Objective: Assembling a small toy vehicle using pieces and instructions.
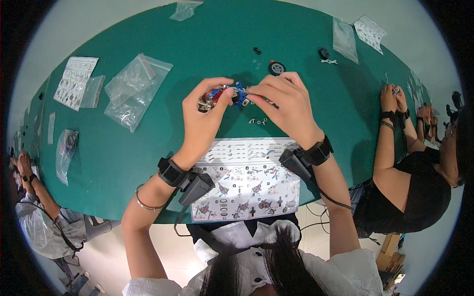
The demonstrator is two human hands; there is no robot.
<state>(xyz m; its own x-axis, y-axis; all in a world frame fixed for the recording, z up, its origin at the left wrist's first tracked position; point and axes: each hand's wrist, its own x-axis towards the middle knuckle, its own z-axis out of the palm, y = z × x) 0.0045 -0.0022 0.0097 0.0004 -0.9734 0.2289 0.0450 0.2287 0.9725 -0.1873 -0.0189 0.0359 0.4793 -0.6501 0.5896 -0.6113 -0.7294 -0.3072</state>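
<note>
My left hand (pixel 203 106) is closed round a partly built toy model (pixel 241 96) with blue, red and metal-coloured parts, held above the green table. From the right, my right hand (pixel 286 101) pinches a thin greyish rod-like piece (pixel 242 91) against the model's blue part. Whether that piece is a tool or a model part, I cannot tell. The fingers cover much of the model. Just below the hands, several small metal fasteners (pixel 258 121) lie on the table. Beyond my right hand is a black wheel (pixel 276 68) with a grey hub and a bit of red.
A printed instruction sheet (pixel 247 190) lies under my forearms. Clear plastic bags (pixel 136 91) and another sheet (pixel 75 83) are at the left. Small black rings (pixel 256 51) sit farther back. Co-workers' hands (pixel 393 102) work at the right, others at the far left.
</note>
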